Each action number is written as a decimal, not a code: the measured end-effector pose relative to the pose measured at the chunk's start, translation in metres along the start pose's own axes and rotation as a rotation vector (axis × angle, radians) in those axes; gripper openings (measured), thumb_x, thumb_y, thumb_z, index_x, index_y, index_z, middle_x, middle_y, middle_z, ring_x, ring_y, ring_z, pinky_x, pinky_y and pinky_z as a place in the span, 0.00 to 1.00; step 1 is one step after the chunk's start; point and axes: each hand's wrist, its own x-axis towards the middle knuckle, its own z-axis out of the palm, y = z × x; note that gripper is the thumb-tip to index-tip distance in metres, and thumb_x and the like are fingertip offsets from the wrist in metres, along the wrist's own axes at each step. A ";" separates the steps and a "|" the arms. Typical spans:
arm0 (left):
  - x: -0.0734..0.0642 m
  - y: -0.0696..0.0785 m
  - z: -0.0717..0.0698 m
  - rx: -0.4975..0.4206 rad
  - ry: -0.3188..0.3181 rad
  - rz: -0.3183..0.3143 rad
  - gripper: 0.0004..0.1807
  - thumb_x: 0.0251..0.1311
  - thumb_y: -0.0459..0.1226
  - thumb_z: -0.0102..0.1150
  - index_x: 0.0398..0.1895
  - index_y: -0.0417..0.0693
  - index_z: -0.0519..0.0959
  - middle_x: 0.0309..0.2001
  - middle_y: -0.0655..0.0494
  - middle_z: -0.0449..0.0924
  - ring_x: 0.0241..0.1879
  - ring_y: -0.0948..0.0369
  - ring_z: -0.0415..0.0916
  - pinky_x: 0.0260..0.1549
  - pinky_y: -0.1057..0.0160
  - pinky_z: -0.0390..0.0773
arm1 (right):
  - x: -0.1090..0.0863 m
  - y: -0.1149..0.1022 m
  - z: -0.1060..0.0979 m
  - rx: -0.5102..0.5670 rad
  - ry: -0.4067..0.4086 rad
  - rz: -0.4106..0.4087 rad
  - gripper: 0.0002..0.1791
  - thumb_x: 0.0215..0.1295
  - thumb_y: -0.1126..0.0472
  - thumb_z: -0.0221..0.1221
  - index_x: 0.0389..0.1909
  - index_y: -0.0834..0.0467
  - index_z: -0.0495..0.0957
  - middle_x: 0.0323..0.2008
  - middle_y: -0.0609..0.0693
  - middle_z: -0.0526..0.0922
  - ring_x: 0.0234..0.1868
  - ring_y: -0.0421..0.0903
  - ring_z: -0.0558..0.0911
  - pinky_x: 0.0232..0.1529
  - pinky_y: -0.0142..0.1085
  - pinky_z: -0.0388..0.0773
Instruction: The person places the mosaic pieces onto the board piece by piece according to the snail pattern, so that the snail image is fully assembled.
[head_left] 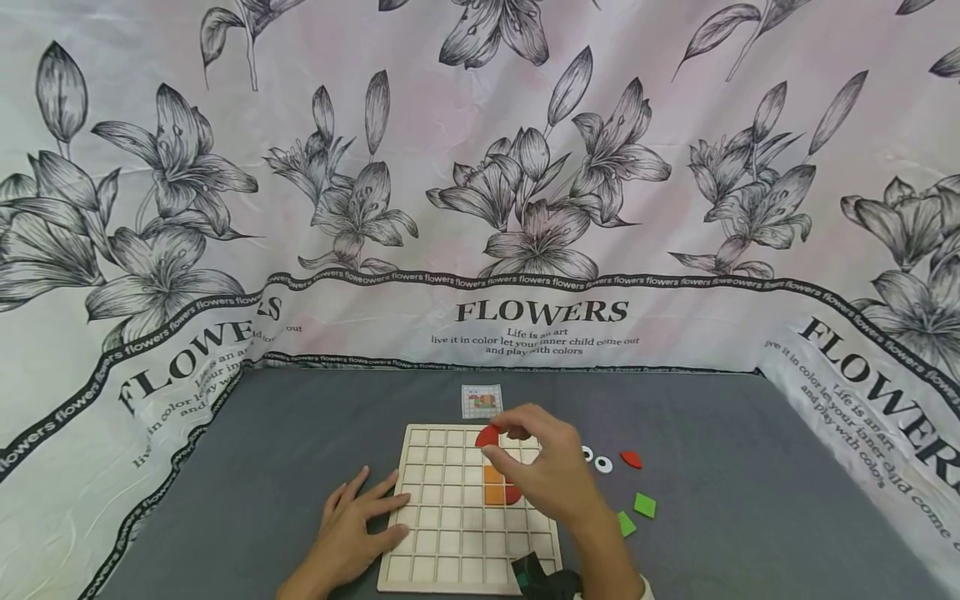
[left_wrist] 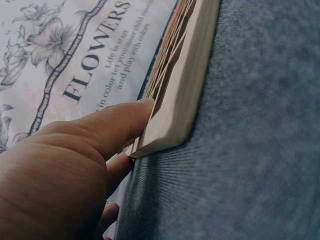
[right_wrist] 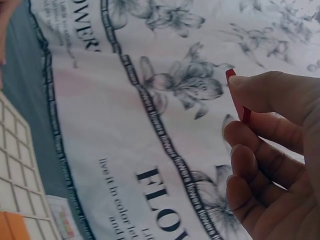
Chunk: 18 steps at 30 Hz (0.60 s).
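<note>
Black wrist camera [head_left: 543, 581] is closest in the head view, by the right wrist, overlapping the near right corner of the wooden board [head_left: 447, 542]. I see the right hand [head_left: 553, 467] pinching a red piece [head_left: 487, 436] between thumb and fingertip; from here it shows over the board's top rows, and the right wrist view has it held up, apart from the board. Left hand [head_left: 352, 529]: fingers spread, clamped on nothing, thumb and fingertips touching the board's left edge. On the board I get two orange squares [head_left: 493, 475] in line, plus a placed red wedge [head_left: 513, 495] beside the lower one. Right of the board: eye discs [head_left: 603, 465], loose red wedge [head_left: 631, 459], green squares [head_left: 645, 505], all on grey tabletop [head_left: 750, 500]. Picture card [head_left: 481, 402] just past the far edge, flowered curtain [head_left: 540, 337] behind.
</note>
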 end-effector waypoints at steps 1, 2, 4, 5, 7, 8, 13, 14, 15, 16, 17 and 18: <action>0.000 0.000 0.000 0.000 -0.001 0.000 0.23 0.55 0.51 0.67 0.54 0.58 0.83 0.67 0.58 0.67 0.72 0.43 0.44 0.64 0.38 0.36 | -0.001 0.003 0.003 0.000 -0.006 0.015 0.15 0.52 0.64 0.72 0.41 0.54 0.83 0.36 0.40 0.81 0.36 0.44 0.77 0.37 0.39 0.78; 0.000 0.000 0.000 0.000 -0.002 0.000 0.23 0.55 0.51 0.67 0.54 0.58 0.83 0.67 0.57 0.67 0.72 0.43 0.44 0.64 0.37 0.37 | -0.002 0.006 0.005 0.000 -0.011 0.031 0.14 0.53 0.64 0.72 0.42 0.54 0.83 0.37 0.40 0.81 0.36 0.44 0.77 0.37 0.38 0.78; 0.000 0.000 0.001 -0.003 -0.003 0.002 0.23 0.55 0.51 0.68 0.54 0.58 0.83 0.67 0.57 0.67 0.71 0.43 0.45 0.64 0.37 0.37 | -0.004 0.013 0.011 -0.009 -0.021 0.057 0.14 0.53 0.62 0.72 0.41 0.54 0.83 0.36 0.38 0.81 0.35 0.43 0.76 0.36 0.37 0.77; 0.000 0.000 0.001 -0.005 -0.004 0.004 0.23 0.55 0.51 0.68 0.54 0.57 0.83 0.67 0.57 0.67 0.71 0.42 0.45 0.64 0.37 0.37 | -0.005 0.016 0.014 -0.016 -0.027 0.068 0.14 0.53 0.62 0.72 0.41 0.54 0.83 0.36 0.38 0.81 0.35 0.43 0.76 0.36 0.37 0.77; -0.001 0.000 0.001 -0.008 -0.006 0.002 0.23 0.55 0.51 0.68 0.54 0.57 0.83 0.67 0.57 0.67 0.71 0.42 0.45 0.64 0.37 0.37 | -0.007 0.022 0.020 -0.035 -0.040 0.104 0.14 0.53 0.61 0.72 0.41 0.54 0.83 0.36 0.37 0.81 0.35 0.43 0.76 0.36 0.38 0.77; -0.001 0.001 0.001 -0.009 -0.005 0.000 0.23 0.55 0.50 0.68 0.54 0.57 0.83 0.67 0.57 0.67 0.71 0.42 0.45 0.64 0.37 0.37 | -0.007 0.025 0.023 -0.045 -0.050 0.130 0.14 0.53 0.61 0.72 0.41 0.54 0.83 0.36 0.37 0.80 0.36 0.43 0.77 0.36 0.39 0.77; 0.000 0.001 0.000 -0.014 -0.001 -0.007 0.22 0.54 0.49 0.69 0.54 0.57 0.83 0.67 0.57 0.67 0.72 0.43 0.45 0.64 0.38 0.36 | -0.011 0.038 0.034 -0.074 -0.100 0.224 0.13 0.54 0.62 0.72 0.41 0.53 0.84 0.35 0.36 0.80 0.37 0.46 0.77 0.38 0.43 0.76; 0.000 0.001 0.000 -0.014 -0.001 -0.005 0.22 0.54 0.49 0.69 0.54 0.57 0.83 0.66 0.57 0.67 0.71 0.43 0.45 0.64 0.38 0.37 | -0.012 0.040 0.036 -0.073 -0.108 0.234 0.13 0.54 0.62 0.71 0.41 0.54 0.83 0.35 0.36 0.80 0.36 0.47 0.77 0.37 0.43 0.76; -0.001 0.001 0.000 -0.016 -0.002 -0.004 0.22 0.54 0.49 0.69 0.53 0.57 0.84 0.66 0.57 0.67 0.71 0.43 0.45 0.64 0.38 0.37 | -0.013 0.042 0.037 -0.069 -0.114 0.241 0.12 0.55 0.62 0.71 0.41 0.54 0.83 0.35 0.37 0.80 0.36 0.48 0.77 0.37 0.43 0.76; 0.000 0.001 0.000 -0.015 -0.003 -0.005 0.22 0.54 0.49 0.69 0.53 0.57 0.84 0.66 0.57 0.67 0.71 0.43 0.45 0.64 0.38 0.37 | -0.014 0.044 0.039 -0.068 -0.118 0.244 0.12 0.55 0.62 0.71 0.40 0.55 0.83 0.35 0.38 0.80 0.36 0.49 0.77 0.36 0.42 0.76; 0.000 0.001 -0.001 -0.016 -0.003 -0.002 0.22 0.54 0.49 0.69 0.53 0.57 0.84 0.66 0.57 0.67 0.71 0.43 0.45 0.64 0.38 0.37 | -0.014 0.045 0.040 -0.058 -0.121 0.251 0.12 0.55 0.62 0.71 0.41 0.56 0.83 0.35 0.39 0.80 0.36 0.51 0.76 0.35 0.43 0.76; 0.000 0.001 -0.001 -0.018 -0.004 0.000 0.22 0.54 0.49 0.69 0.53 0.57 0.84 0.66 0.57 0.67 0.71 0.43 0.45 0.64 0.38 0.37 | -0.015 0.047 0.041 -0.050 -0.121 0.255 0.12 0.55 0.63 0.71 0.40 0.57 0.83 0.35 0.40 0.80 0.36 0.52 0.76 0.35 0.43 0.76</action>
